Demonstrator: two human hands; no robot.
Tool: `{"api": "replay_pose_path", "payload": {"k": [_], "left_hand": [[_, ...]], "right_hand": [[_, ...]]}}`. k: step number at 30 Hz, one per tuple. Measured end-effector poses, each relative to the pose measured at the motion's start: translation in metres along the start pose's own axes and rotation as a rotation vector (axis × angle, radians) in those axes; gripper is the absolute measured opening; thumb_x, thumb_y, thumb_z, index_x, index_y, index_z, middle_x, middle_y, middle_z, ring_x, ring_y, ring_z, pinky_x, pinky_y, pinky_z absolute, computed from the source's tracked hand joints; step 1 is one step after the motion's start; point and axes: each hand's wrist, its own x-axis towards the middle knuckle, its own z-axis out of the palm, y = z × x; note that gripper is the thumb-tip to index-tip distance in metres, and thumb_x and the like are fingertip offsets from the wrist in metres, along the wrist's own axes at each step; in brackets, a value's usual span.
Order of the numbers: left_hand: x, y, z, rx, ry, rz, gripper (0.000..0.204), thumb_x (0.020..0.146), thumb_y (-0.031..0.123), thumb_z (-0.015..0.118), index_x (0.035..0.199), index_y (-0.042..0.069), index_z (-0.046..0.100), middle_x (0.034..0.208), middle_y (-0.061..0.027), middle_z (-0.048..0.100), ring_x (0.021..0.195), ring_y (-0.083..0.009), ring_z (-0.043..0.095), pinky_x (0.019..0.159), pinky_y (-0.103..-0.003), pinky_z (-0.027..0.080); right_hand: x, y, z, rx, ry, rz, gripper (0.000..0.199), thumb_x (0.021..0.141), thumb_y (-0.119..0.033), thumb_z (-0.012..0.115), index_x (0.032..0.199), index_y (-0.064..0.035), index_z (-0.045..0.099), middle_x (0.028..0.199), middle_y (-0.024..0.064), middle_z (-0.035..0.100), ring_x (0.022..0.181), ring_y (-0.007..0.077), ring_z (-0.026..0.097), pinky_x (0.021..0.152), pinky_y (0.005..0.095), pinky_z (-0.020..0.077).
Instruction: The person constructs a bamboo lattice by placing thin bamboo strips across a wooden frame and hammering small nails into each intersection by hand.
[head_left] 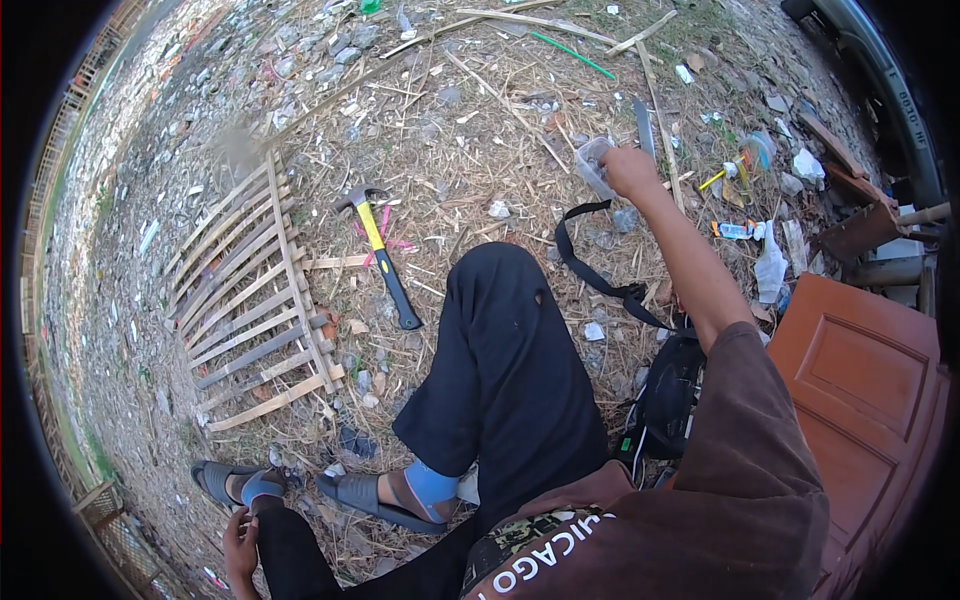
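A person sits on rough ground (pixel 455 150) scattered with straw, stones and litter. The right hand (pixel 630 172), reached far forward, is at the rim of a clear plastic container (pixel 592 174) at upper right; its fingers are hidden, so whether they grip cannot be told. The left hand (pixel 240 545), lower left beside a black trouser leg (pixel 292 560), has bent fingers; whether they pinch anything small cannot be told. A long blade (pixel 643 125) lies just beyond the container, and a black strap (pixel 568 245) curves below it toward a black bag (pixel 672 385). A yellow-and-black hammer (pixel 378 238) lies between a raised knee (pixel 500 275) and a slatted wooden panel (pixel 296 272) on the left. Pale lettering crosses the brown shirt (pixel 740 440); dark characters mark a vehicle (pixel 868 50) at upper right, and a blue-and-orange packet (pixel 735 230) has print too small to read. A reddish-brown panelled door (pixel 865 370) bounds the right side, near the elbow; straw-covered ground stretches ahead between panel and blade, with loose sticks across its far part.
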Motion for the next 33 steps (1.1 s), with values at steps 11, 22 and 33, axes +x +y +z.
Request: {"api": "replay_pose_path", "payload": {"k": [11, 22, 33], "left_hand": [[0.005, -0.021, 0.005, -0.034, 0.014, 0.01, 0.038, 0.097, 0.018, 0.064, 0.132, 0.003, 0.059, 0.101, -0.0101, 0.067, 0.088, -0.0191, 0.063, 0.078, -0.034, 0.052], [0.002, 0.001, -0.009, -0.006, 0.001, -0.02, 0.041, 0.099, 0.021, 0.062, 0.135, 0.003, 0.057, 0.108, -0.0106, 0.067, 0.098, -0.0183, 0.065, 0.085, -0.033, 0.052], [0.003, 0.051, 0.002, 0.054, 0.065, 0.125, 0.034, 0.094, 0.018, 0.067, 0.124, 0.002, 0.064, 0.104, -0.012, 0.069, 0.088, -0.022, 0.067, 0.079, -0.036, 0.053]], "right_hand": [[0.01, 0.022, -0.018, -0.019, -0.154, -0.186, 0.016, 0.075, -0.021, 0.076, 0.09, -0.0158, 0.075, 0.09, 0.0115, 0.074, 0.088, 0.0322, 0.072, 0.077, 0.0443, 0.0581], [0.0, 0.032, -0.019, 0.143, -0.094, -0.21, 0.012, 0.076, -0.011, 0.071, 0.085, -0.0072, 0.076, 0.09, 0.016, 0.073, 0.087, 0.0338, 0.071, 0.082, 0.0436, 0.0559], [-0.035, -0.056, -0.075, 0.989, 0.14, -0.138, 0.02, 0.089, -0.02, 0.075, 0.097, -0.0016, 0.074, 0.067, -0.0013, 0.061, 0.057, 0.0037, 0.048, 0.054, 0.0252, 0.0378]]}}
